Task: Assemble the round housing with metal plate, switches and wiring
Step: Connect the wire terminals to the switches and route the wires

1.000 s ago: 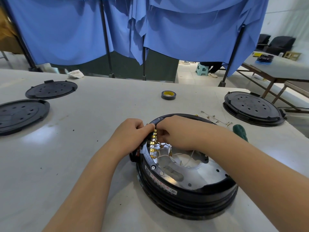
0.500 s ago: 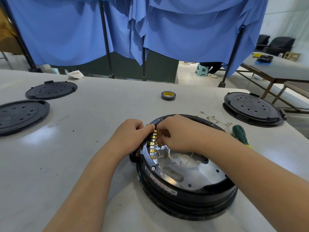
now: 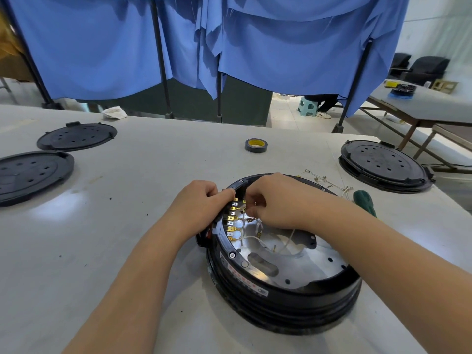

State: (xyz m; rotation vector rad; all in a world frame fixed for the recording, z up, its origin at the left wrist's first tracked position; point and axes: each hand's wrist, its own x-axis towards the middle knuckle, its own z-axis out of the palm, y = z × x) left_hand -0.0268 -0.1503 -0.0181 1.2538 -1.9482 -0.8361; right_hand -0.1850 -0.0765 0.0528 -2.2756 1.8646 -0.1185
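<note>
housing label [image 3: 247, 281], print too blurred to read

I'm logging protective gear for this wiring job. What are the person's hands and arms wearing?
Nothing visible. The left hand and right hand are bare, with no gloves, and no rings or watch show. Both forearms are uncovered as far as the frame's edge, so no sleeves appear.
</note>
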